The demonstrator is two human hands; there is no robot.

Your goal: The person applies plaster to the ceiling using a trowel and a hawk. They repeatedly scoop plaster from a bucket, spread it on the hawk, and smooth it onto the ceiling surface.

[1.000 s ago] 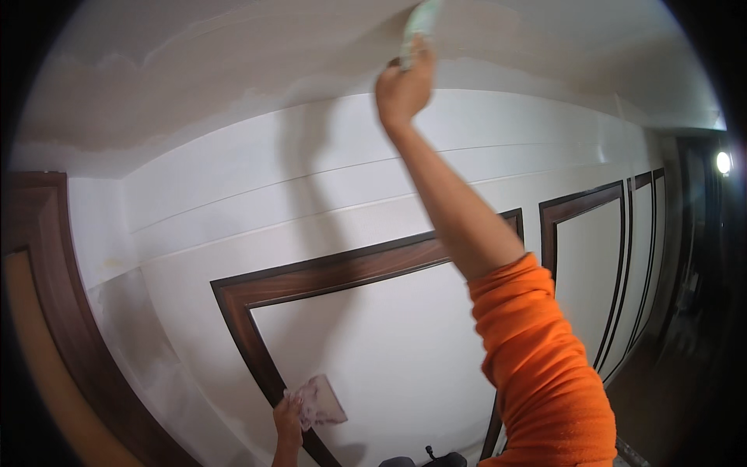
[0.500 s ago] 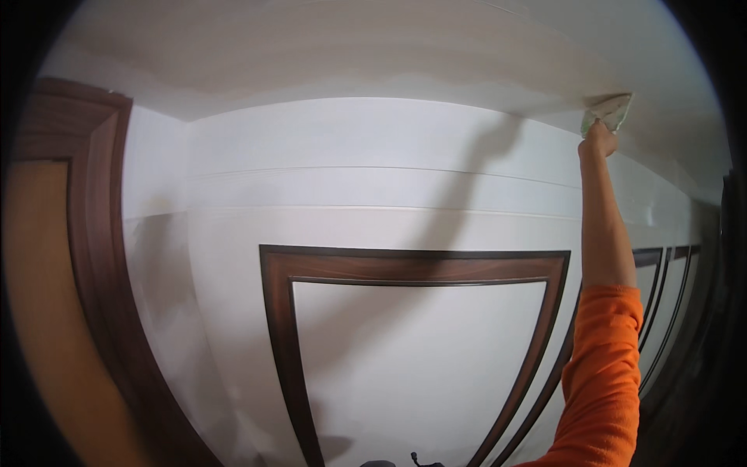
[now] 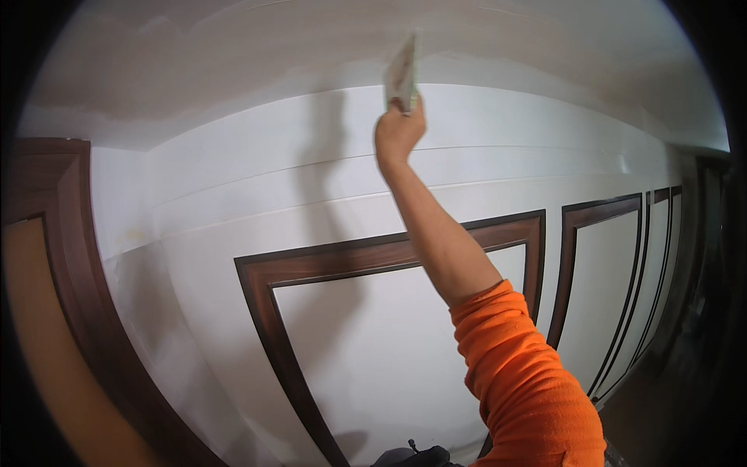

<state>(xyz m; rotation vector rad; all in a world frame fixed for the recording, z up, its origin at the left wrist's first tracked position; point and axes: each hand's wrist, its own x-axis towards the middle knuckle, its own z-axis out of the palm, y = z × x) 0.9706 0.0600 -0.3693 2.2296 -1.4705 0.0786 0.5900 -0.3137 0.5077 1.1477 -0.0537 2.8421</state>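
Note:
My right hand (image 3: 400, 132) is raised overhead, its fingers closed round the handle end of a putty knife (image 3: 403, 74). The blade is wide and pale, with whitish and brownish smears, and I see it nearly edge-on and a little blurred. It points up in front of the white ceiling (image 3: 257, 54), which has faint beige patches and streaks; whether the blade touches it I cannot tell. An orange sleeve (image 3: 513, 366) is pushed up to the elbow of this arm. My left hand is out of sight.
Below the ceiling is a white wall (image 3: 498, 167) with dark brown wooden frame mouldings (image 3: 350, 261). A brown door frame (image 3: 70, 233) stands at the left. Dark objects (image 3: 412, 455) show at the bottom edge. Towards the right the space becomes dim.
My right hand has swung left with the putty knife, from the right part of the ceiling to near the middle. The blade has turned from broadside to nearly edge-on. The view has shifted too.

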